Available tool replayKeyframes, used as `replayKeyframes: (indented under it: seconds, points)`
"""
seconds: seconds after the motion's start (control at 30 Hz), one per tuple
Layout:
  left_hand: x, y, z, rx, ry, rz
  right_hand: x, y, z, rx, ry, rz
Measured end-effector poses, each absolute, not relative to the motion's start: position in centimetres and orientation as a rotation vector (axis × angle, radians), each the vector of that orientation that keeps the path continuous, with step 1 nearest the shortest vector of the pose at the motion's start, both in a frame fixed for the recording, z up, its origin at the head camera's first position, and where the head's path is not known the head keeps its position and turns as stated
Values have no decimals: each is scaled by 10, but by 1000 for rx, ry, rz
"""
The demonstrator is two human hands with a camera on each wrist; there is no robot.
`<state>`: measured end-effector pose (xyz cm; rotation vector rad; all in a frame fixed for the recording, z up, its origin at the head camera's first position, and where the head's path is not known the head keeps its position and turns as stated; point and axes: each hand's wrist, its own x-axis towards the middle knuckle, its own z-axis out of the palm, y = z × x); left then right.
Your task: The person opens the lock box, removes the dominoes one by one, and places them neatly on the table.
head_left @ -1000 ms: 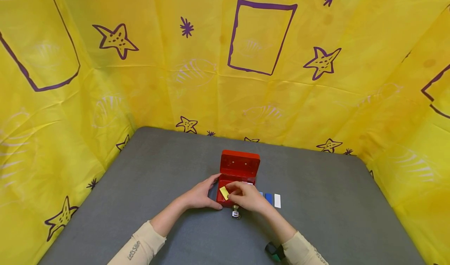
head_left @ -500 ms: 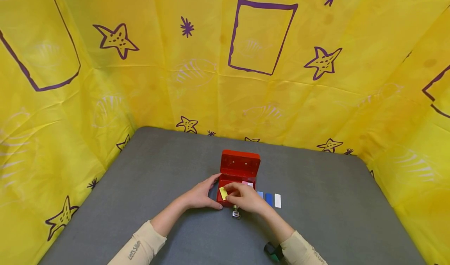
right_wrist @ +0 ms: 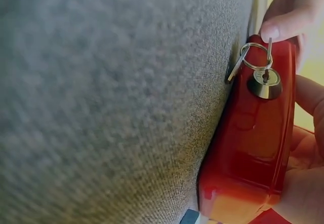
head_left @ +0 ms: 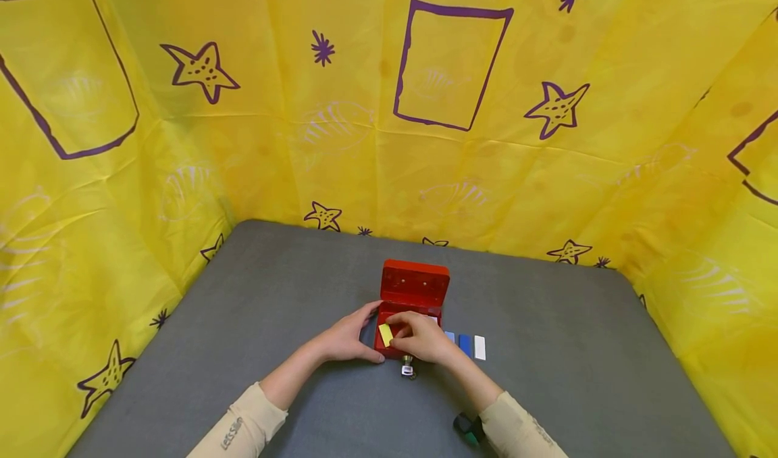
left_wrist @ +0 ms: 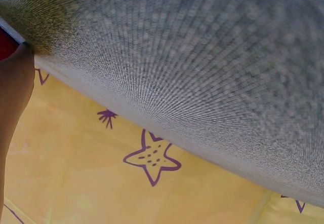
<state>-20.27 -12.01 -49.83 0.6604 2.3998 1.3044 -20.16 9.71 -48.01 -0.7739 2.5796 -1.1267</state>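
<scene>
A red metal cash box stands with its lid raised. My left hand holds its left side, the thumb at the front corner and the fingers toward the back. Between thumb and fingers, my right hand pinches a flat yellow block over the left part of the box's inside. That hand hides much of the interior; a pale piece shows behind it. In the right wrist view, a key ring hangs from a key in the round front lock.
Right of the box lie a light blue block, a dark blue block and a white block on the grey table. Yellow cloth with purple drawings encloses the table's back and sides.
My right hand has shifted slightly left with the yellow block, which has turned a little more upright in the head view. The left hand and the box look unmoved.
</scene>
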Motion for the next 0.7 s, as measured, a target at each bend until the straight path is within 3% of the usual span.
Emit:
replayKeyframes:
  seconds: [0.7]
  points:
    - [-203, -120, -500, 653, 2400, 1307, -211, 93, -481, -945, 2640, -996]
